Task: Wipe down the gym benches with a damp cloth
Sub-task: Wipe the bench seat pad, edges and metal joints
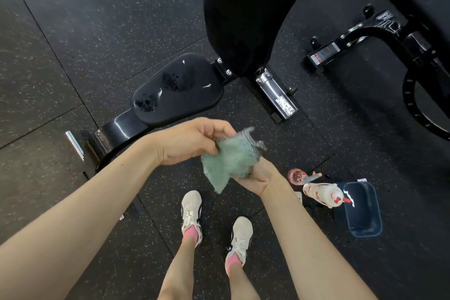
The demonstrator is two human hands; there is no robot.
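A pale green cloth (227,161) hangs between both hands above the floor, in front of the bench. My left hand (192,141) pinches its upper left edge with curled fingers. My right hand (260,176) lies palm up under the cloth and grips its lower right part. The black gym bench has a seat pad (180,90) with wet patches and droplets on it, just beyond my hands. Its long back pad (246,10) rises away toward the top of the view.
A dark blue tub (362,209) stands on the speckled rubber floor at the right, with a white spray bottle (323,193) and a pink bottle (295,175) beside it. A second bench frame (365,31) fills the upper right. My white shoes (192,214) stand below the hands.
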